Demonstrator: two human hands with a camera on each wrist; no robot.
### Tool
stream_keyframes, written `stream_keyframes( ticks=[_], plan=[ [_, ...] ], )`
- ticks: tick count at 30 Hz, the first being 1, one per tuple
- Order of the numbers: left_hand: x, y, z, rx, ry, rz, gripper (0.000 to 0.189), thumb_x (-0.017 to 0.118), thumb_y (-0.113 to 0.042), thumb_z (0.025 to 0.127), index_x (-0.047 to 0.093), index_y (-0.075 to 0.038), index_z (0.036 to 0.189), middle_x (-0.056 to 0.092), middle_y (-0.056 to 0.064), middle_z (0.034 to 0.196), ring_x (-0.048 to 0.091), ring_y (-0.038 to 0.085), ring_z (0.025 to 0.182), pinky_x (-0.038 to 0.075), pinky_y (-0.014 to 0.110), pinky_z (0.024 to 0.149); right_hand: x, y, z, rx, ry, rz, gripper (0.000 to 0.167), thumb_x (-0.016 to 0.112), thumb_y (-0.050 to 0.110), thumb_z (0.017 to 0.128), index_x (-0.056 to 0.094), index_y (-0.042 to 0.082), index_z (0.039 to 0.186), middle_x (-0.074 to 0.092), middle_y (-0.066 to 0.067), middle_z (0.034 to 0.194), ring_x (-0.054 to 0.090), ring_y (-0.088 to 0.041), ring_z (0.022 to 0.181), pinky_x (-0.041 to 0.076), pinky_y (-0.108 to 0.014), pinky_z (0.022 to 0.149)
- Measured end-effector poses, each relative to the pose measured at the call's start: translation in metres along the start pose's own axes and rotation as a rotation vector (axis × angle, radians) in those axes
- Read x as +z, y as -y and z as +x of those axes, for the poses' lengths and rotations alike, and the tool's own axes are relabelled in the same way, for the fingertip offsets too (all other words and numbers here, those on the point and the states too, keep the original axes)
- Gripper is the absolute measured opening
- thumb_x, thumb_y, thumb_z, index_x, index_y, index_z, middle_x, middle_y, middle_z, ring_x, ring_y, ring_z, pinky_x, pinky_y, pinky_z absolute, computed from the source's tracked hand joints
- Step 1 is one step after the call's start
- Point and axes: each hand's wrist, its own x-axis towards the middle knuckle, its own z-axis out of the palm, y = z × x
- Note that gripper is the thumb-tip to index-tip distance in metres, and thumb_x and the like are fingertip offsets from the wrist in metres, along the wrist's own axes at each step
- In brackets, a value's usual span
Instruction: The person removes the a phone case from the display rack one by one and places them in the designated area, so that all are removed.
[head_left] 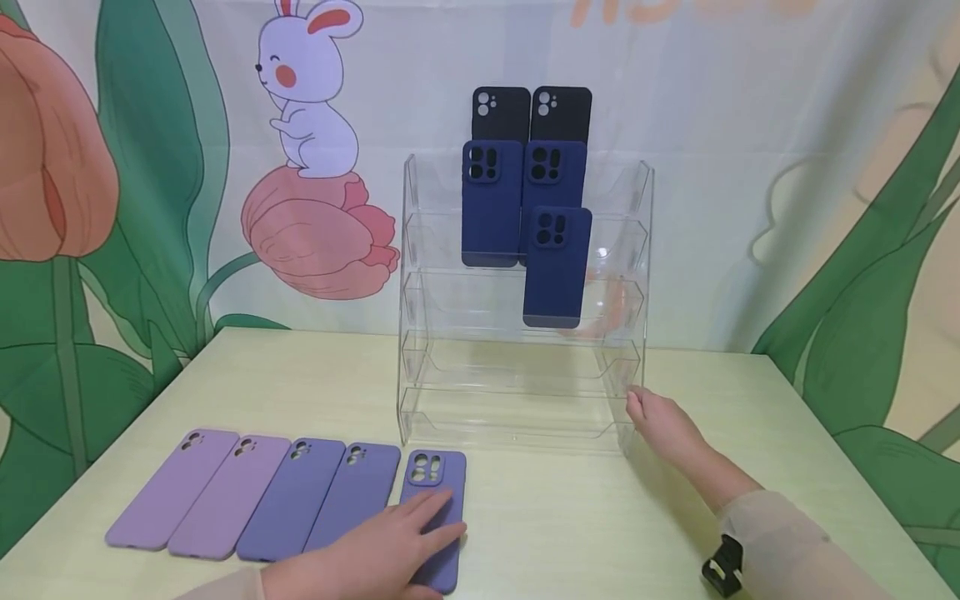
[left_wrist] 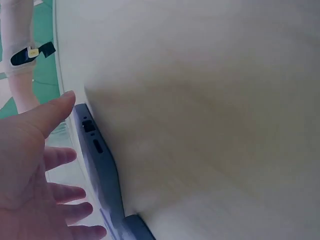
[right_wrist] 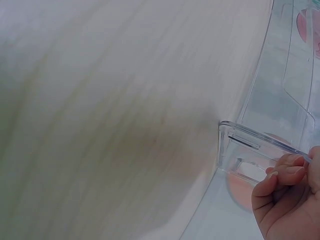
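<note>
- The left hand is spreading its fingers apart over a periwinkle phone case, which is lying on the table directly beneath them; contact is hard to tell.
- The right hand is curling its fingers and thumb together, clamped on the right side of a clear tiered rack, low down.
- Just left of the left hand, two slimmer periwinkle cases are lying side by side, the hand partly covering the nearer one's lower end.
- Farther left of that hand, two lilac cases are lying next to them.
- Ahead of the left hand, the rack's clear front lips are standing between it and the tiers.
- Above and left of the right hand, three navy cases are leaning in the rack, the lowest overlapping the one behind.
- Above those, two black cases are standing, their lower parts hidden by navy ones.
- Behind both hands' work, a printed backdrop is hanging.
- Below the right hand, a black strap is circling the sleeve.
</note>
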Motion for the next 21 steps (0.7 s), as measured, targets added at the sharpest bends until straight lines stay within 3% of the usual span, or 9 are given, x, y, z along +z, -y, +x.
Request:
stream_keyframes(
  ticks=[4,7,10,13,16,21],
  plan=[
    [0.002,0.002,-0.001,-0.012,0.066,-0.036,0.065,0.058,-0.053,0.086,0.045,-0.018,0.139,0.035,0.019,0.144,0.036,0.035,0.129,0.045,0.043,0.092,0.000,0.000,0.000,0.008,0.004,0.001,0.046,0.025,0.014,0.099,0.040,-0.017,0.129,0.045,-0.008,0.067,0.037,-0.018,0.057,0.040,-0.039,0.066],
    [0.001,0.003,-0.001,-0.039,0.096,-0.066,0.064,0.060,-0.050,0.086,0.044,-0.019,0.140,0.034,0.018,0.144,0.035,0.036,0.130,0.043,0.043,0.094,0.001,0.000,0.000,0.018,0.013,0.004,0.047,0.025,0.016,0.100,0.038,-0.017,0.130,0.048,-0.009,0.072,0.038,-0.019,0.058,0.041,-0.041,0.073],
    [0.000,0.004,-0.003,-0.068,0.115,-0.092,0.064,0.062,-0.049,0.086,0.044,-0.019,0.140,0.033,0.018,0.145,0.033,0.036,0.131,0.043,0.044,0.094,0.003,-0.001,-0.001,0.034,0.022,0.010,0.047,0.025,0.016,0.100,0.037,-0.017,0.131,0.054,-0.013,0.080,0.039,-0.019,0.058,0.041,-0.041,0.071],
    [0.000,0.006,-0.004,-0.093,0.130,-0.117,0.065,0.062,-0.049,0.085,0.043,-0.020,0.141,0.032,0.017,0.146,0.031,0.036,0.132,0.043,0.046,0.094,0.004,-0.001,-0.001,0.030,0.012,0.002,0.047,0.025,0.015,0.100,0.039,-0.017,0.130,0.060,-0.025,0.098,0.049,-0.024,0.069,0.043,-0.042,0.074],
    [0.000,0.009,-0.006,-0.083,0.131,-0.128,0.065,0.061,-0.049,0.086,0.043,-0.020,0.141,0.031,0.018,0.146,0.032,0.037,0.132,0.044,0.046,0.093,0.003,0.001,0.000,0.014,-0.002,-0.010,0.046,0.026,0.014,0.099,0.040,-0.018,0.129,0.054,-0.033,0.116,0.053,-0.030,0.083,0.044,-0.047,0.082],
    [0.000,0.013,-0.008,-0.060,0.132,-0.138,0.064,0.060,-0.048,0.087,0.043,-0.020,0.141,0.031,0.017,0.146,0.033,0.036,0.131,0.045,0.044,0.091,0.003,0.001,0.000,0.005,-0.012,-0.015,0.045,0.026,0.014,0.099,0.041,-0.018,0.128,0.052,-0.034,0.119,0.055,-0.036,0.091,0.041,-0.052,0.090]
  ],
)
